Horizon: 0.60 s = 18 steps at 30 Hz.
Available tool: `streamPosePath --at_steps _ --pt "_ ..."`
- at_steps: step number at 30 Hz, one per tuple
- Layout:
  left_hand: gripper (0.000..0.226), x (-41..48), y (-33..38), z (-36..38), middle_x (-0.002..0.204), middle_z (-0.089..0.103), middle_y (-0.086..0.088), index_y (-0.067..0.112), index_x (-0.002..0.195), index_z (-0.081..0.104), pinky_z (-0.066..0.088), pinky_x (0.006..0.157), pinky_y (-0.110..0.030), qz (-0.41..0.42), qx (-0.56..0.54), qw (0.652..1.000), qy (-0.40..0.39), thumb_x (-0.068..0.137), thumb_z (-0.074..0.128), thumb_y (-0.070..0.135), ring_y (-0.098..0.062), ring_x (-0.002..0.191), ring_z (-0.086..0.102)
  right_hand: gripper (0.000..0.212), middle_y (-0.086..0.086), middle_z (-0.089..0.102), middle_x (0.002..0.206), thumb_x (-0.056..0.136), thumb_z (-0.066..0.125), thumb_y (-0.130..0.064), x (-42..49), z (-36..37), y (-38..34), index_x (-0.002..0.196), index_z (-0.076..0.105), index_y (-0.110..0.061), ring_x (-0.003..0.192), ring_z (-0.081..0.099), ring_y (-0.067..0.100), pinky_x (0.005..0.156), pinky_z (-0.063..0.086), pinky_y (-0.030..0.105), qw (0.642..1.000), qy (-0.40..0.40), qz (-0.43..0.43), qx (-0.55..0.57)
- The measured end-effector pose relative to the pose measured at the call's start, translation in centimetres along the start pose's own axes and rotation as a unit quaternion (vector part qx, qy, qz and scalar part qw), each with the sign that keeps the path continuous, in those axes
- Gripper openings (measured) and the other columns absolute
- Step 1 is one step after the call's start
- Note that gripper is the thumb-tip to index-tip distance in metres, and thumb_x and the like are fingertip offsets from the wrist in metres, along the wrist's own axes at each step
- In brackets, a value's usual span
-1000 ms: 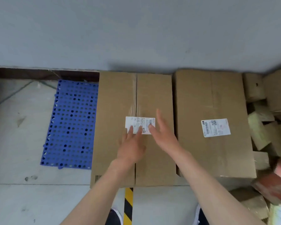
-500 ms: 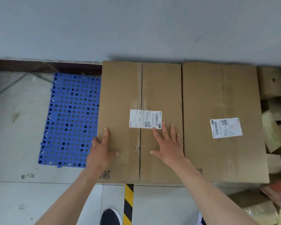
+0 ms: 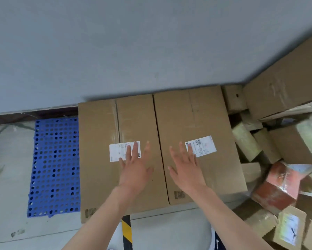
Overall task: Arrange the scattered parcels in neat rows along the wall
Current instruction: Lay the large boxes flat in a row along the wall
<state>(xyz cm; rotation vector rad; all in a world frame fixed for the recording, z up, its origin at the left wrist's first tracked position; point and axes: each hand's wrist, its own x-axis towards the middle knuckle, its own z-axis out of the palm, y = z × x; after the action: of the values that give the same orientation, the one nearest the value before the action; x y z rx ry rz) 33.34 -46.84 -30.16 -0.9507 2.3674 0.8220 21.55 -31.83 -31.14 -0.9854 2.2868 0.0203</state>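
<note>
Two large brown cardboard boxes stand side by side against the grey wall [image 3: 133, 42], each with a white shipping label on top. My left hand [image 3: 134, 168] hovers open over the left box [image 3: 97, 159], fingers spread and partly covering its label. My right hand [image 3: 185, 168] is open above the right box [image 3: 205, 114], its fingertips near that box's label. Neither hand holds anything. To the right lies a jumbled heap of smaller parcels [image 3: 248, 141], among them a red-brown parcel [image 3: 276, 188] wrapped in clear tape.
A blue perforated plastic mat [image 3: 54, 166] lies on the pale floor left of the boxes. A big tilted carton [image 3: 286, 87] leans at the right against the wall. A yellow-black floor stripe [image 3: 126, 230] runs between my shoes.
Both hands have lifted off the left box and shifted right; the right hand now sits over the right box. The view has swung right, showing more of the parcel heap.
</note>
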Motion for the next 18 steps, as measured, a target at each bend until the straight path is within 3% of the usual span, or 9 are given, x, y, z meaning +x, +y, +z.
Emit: streamPosePath --at_steps 4,7,10,12,16,18 --pt "0.081 0.4 11.7 -2.7 0.163 0.008 -0.013 0.047 0.149 -0.019 0.011 0.119 -0.056 0.056 -0.033 0.998 -0.008 0.099 0.046 0.046 -0.029 0.151 -0.003 0.067 0.003 -0.01 0.165 0.102 0.033 -0.044 -3.9 -7.3 9.3 0.156 -0.004 -0.031 0.149 -0.017 0.028 0.122 0.01 0.046 0.991 0.074 0.07 0.093" --pt "0.076 1.0 20.9 -4.2 0.16 0.022 -0.007 0.046 0.152 -0.007 0.019 0.118 -0.055 0.076 -0.06 0.995 -0.01 0.097 0.045 0.054 -0.028 0.15 0.01 0.065 0.001 0.004 0.165 0.101 0.039 -0.043 -7.1 -12.8 17.1 0.156 0.009 -0.027 0.151 -0.006 0.022 0.121 0.016 0.042 0.961 0.142 0.141 0.189" --pt "0.074 2.7 30.8 -5.9 0.163 0.016 0.004 0.043 0.154 0.002 0.013 0.12 -0.051 0.119 -0.066 0.991 -0.003 0.095 0.042 0.061 -0.022 0.15 0.009 0.061 -0.004 0.016 0.162 0.1 0.044 -0.042 -9.0 -18.4 25.2 0.154 0.018 -0.032 0.148 0.018 0.019 0.115 0.03 0.039 0.9 0.219 0.216 0.308" --pt "0.072 4.8 37.8 -7.2 0.162 0.019 0.004 0.035 0.155 0.012 0.015 0.118 -0.04 0.154 -0.106 0.982 0.01 0.095 0.043 0.061 -0.017 0.149 0.015 0.063 -0.003 0.025 0.16 0.099 0.046 -0.044 -9.4 -22.2 30.4 0.154 0.02 -0.029 0.143 0.029 0.016 0.11 0.031 0.033 0.852 0.269 0.25 0.374" --pt "0.066 10.4 51.0 -11.1 0.154 0.037 -0.004 0.02 0.15 0.034 0.024 0.105 -0.027 0.186 -0.218 0.955 0.075 0.095 0.05 0.054 -0.017 0.14 0.034 0.078 -0.001 0.03 0.159 0.093 0.048 -0.059 -8.5 -29.5 38.5 0.155 0.017 -0.024 0.144 0.029 0.016 0.116 0.027 0.04 0.752 0.336 0.268 0.5" --pt "0.065 13.3 55.9 -12.8 0.151 0.04 -0.005 0.017 0.147 0.038 0.026 0.102 -0.025 0.209 -0.212 0.948 0.111 0.095 0.052 0.053 -0.019 0.137 0.037 0.087 0.0 0.023 0.162 0.089 0.049 -0.067 -7.5 -32.0 41.1 0.156 0.011 -0.026 0.146 0.025 0.018 0.117 0.025 0.043 0.729 0.329 0.262 0.54"
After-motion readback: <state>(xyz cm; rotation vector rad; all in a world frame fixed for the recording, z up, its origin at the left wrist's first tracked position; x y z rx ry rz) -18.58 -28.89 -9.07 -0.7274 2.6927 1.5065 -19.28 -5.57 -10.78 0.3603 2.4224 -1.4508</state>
